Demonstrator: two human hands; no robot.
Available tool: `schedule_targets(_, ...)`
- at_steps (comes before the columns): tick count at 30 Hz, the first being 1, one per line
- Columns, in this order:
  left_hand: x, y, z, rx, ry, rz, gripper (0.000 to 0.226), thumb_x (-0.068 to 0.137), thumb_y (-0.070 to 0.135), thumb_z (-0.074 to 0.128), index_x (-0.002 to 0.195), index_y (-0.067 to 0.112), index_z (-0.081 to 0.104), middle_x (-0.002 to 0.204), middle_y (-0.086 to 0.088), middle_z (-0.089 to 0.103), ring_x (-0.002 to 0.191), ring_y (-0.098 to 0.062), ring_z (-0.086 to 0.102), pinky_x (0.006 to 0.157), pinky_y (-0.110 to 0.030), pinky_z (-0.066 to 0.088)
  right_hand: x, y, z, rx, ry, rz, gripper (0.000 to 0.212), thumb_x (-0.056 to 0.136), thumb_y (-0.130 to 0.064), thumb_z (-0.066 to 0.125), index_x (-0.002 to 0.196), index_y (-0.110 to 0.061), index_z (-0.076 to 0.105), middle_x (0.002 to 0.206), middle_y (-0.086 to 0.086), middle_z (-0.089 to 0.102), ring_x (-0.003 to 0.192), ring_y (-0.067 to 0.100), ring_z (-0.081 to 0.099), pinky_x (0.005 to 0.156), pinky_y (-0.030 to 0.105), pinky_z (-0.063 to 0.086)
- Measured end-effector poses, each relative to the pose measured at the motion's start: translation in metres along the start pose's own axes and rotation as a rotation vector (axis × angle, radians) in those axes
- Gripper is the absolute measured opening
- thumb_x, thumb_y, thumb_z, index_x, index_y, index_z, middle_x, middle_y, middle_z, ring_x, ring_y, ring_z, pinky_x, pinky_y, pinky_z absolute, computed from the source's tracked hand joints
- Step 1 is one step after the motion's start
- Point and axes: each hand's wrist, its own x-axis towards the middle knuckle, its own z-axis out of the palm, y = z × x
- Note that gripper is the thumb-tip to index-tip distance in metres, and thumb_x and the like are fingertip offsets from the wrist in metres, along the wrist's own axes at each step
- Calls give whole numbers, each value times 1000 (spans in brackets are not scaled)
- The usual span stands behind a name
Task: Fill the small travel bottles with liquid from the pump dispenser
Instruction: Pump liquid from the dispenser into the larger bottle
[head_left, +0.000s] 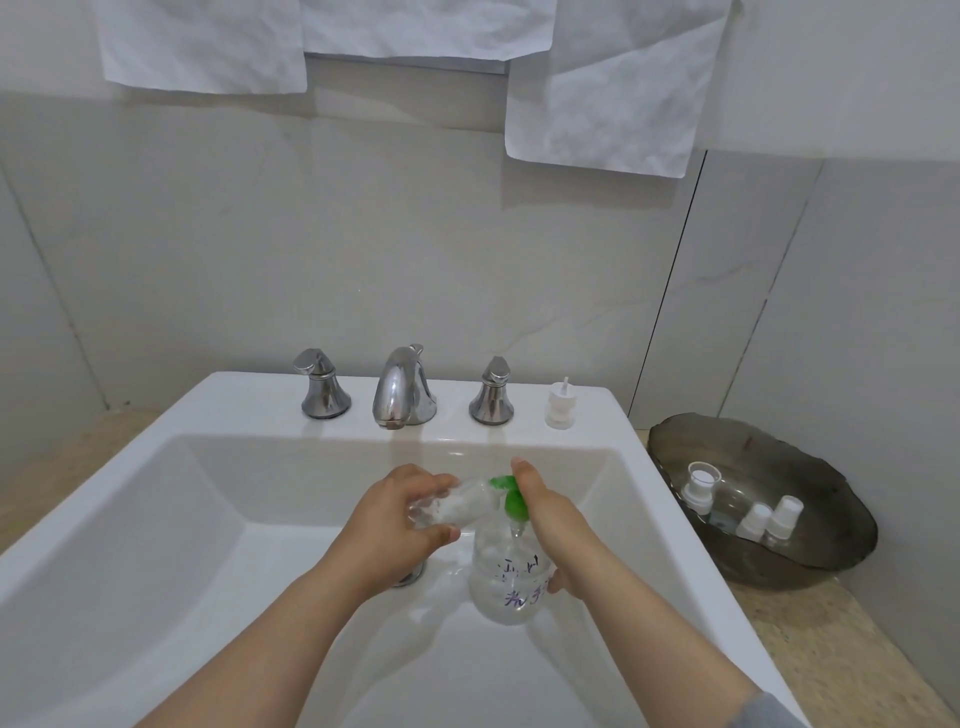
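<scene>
Over the middle of the white rectangular ceramic sink (208, 493), a clear round plastic pump dispenser with purple handwriting (511, 582) is held upright by the right hand (550, 525) — its body is gripped and a finger is laid over the green pump head (514, 501). Just left of it, a small clear plastic travel bottle (457, 506) is gripped on its side in the curled fingers of the left hand (395, 525), its mouth set at the green nozzle. Right of the sink, small white-capped bottles (753, 519) are kept in a dark smoked-glass bowl (810, 566). On the sink's back ledge a chrome faucet (400, 387) is flanked by two chrome handles (322, 387), and a white pump cap (560, 402) is stood at the right end — crumpled white paper sheets (613, 88) are hung above.
</scene>
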Motion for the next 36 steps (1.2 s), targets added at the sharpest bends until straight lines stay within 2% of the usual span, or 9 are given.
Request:
schedule_targets(2, 1, 1, -1, -27, 20, 12, 45, 73, 13, 78, 111, 32, 65, 101, 13, 56, 96, -4, 56, 85, -17, 45, 1, 1, 0, 65, -27, 54, 58, 90, -70, 33, 113, -20, 53, 116, 5, 49, 107, 32, 47, 94, 47, 38)
schedule_targets(5, 1, 3, -2, -32, 31, 32, 45, 74, 12, 78, 112, 32, 65, 102, 11, 56, 97, -2, 55, 79, -9, 40, 6, 0, 1, 99, -55, 125, 78, 83, -78, 34, 139, -25, 44, 141, 5, 42, 133, 38, 36, 102, 59, 32)
schedule_targets(8, 1, 3, -3, -32, 33, 37, 44, 74, 12, 78, 112, 31, 65, 102, 11, 56, 96, -1, 55, 76, -3, 37, 9, -1, 1, 99, -77, 149, 83, 81, -81, 34, 145, -28, 39, 150, 5, 36, 137, 40, 31, 104, 63, 28)
schedule_targets(13, 2, 2, -2, -31, 33, 37, 45, 73, 12, 78, 112, 32, 65, 102, 10, 56, 95, -4, 55, 80, -13, 40, 6, -2, 0, 102, -63, 150, 81, 83, -78, 36, 143, -25, 40, 148, 6, 38, 136, 38, 33, 104, 61, 30)
schedule_targets(22, 2, 2, -1, 4, 41, 29, 45, 74, 14, 78, 113, 31, 65, 102, 13, 56, 94, -1, 55, 76, -3, 36, -4, -9, 2, 67, -23, 127, 69, 88, -70, 37, 134, -19, 48, 130, 9, 47, 124, 38, 44, 92, 55, 39)
schedule_targets(25, 1, 1, 0, 17, 30, 27, 46, 74, 14, 78, 115, 30, 65, 102, 13, 56, 95, 0, 54, 81, -11, 41, -7, -10, 2, 14, -4, 88, 60, 92, -66, 33, 119, -17, 55, 114, 7, 51, 103, 34, 48, 85, 49, 43)
schedule_targets(27, 0, 0, 1, 34, 19, 23, 47, 74, 14, 78, 116, 28, 64, 102, 13, 56, 96, -1, 54, 84, -14, 42, -9, -10, 2, -21, 18, 51, 55, 95, -61, 31, 103, -14, 57, 101, 7, 53, 88, 30, 48, 87, 47, 46)
schedule_targets(31, -1, -2, 2, 46, 13, 11, 46, 75, 15, 77, 117, 29, 64, 101, 16, 54, 95, 2, 54, 77, -1, 34, -11, -10, 2, -28, 44, 6, 49, 98, -55, 32, 92, -12, 55, 80, 1, 51, 74, 23, 47, 90, 44, 46)
schedule_targets(36, -1, 0, 2, 24, 8, 4, 45, 74, 13, 78, 115, 29, 64, 102, 13, 55, 97, -4, 55, 88, -17, 43, -9, -8, 2, -35, 54, -34, 49, 99, -54, 31, 93, -12, 55, 79, 0, 51, 70, 19, 47, 92, 42, 45)
